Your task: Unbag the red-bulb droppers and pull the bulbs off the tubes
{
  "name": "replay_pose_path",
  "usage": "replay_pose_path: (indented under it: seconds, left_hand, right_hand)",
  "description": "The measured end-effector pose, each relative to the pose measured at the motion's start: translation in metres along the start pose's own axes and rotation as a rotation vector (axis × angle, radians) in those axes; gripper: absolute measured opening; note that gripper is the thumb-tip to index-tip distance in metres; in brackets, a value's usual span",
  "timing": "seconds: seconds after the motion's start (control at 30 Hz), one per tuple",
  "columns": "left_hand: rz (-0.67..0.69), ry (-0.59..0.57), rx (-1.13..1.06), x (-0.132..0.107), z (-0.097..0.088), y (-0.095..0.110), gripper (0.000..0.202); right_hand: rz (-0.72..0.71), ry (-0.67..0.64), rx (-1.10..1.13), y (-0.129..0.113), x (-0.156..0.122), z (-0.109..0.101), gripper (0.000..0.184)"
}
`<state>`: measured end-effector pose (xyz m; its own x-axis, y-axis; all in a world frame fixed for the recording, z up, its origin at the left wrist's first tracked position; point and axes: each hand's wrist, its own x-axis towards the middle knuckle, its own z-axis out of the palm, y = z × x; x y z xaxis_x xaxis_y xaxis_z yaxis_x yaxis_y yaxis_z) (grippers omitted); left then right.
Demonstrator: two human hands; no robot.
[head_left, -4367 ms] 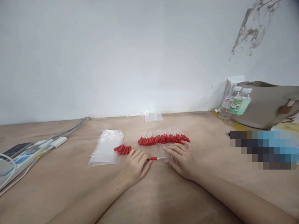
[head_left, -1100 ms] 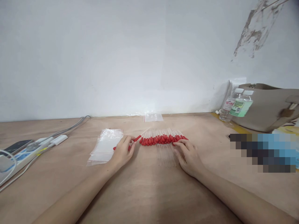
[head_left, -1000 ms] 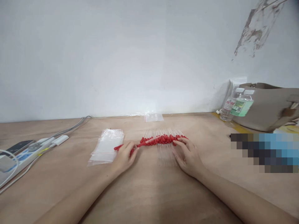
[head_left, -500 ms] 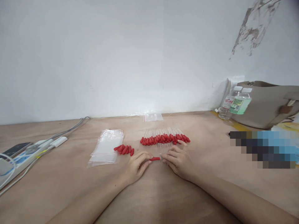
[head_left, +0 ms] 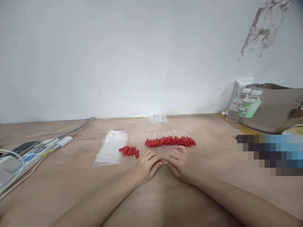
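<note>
In the middle of the table, my left hand (head_left: pixel 148 164) is closed around a red rubber dropper bulb (head_left: pixel 160 160), of which only the end shows. My right hand (head_left: pixel 178 162) almost touches it, its thumb and fingers pinched on a clear glass dropper tube that they mostly hide. Just beyond my right hand lie several bare glass tubes (head_left: pixel 169 149). Behind them is a row of glass droppers with red bulbs (head_left: pixel 170 141), bulbs towards me. A small pile of loose red bulbs (head_left: pixel 129 151) sits left of my left hand, by the plastic bags' edge.
A stack of clear plastic bags (head_left: pixel 111 148) lies at left, and another bag (head_left: pixel 158 119) by the wall. Further left are a power strip (head_left: pixel 30 157) with cables and a phone (head_left: pixel 25 148). Two bottles (head_left: pixel 249 104) and a grey-brown bag (head_left: pixel 274 107) stand at the right.
My left hand has moved up to my right hand and now covers most of the red bulb. The camera view has shifted slightly left.
</note>
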<state>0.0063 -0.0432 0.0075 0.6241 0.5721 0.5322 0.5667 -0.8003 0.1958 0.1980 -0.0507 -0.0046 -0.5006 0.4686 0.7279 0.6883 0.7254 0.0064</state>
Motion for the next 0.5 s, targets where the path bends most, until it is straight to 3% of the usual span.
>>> replay_pose_path:
  seconds: [0.17,0.5]
  left_hand:
    - [0.050,-0.080,0.115,-0.0007,-0.0055,0.0018,0.030]
    - [0.047,-0.220,0.081,-0.0020,-0.0107,0.0025,0.028]
  right_hand:
    - [-0.044,0.016,0.011,0.0025,-0.0040,0.0007,0.019]
    - [-0.137,0.047,0.004,-0.0010,-0.0082,-0.0047,0.018]
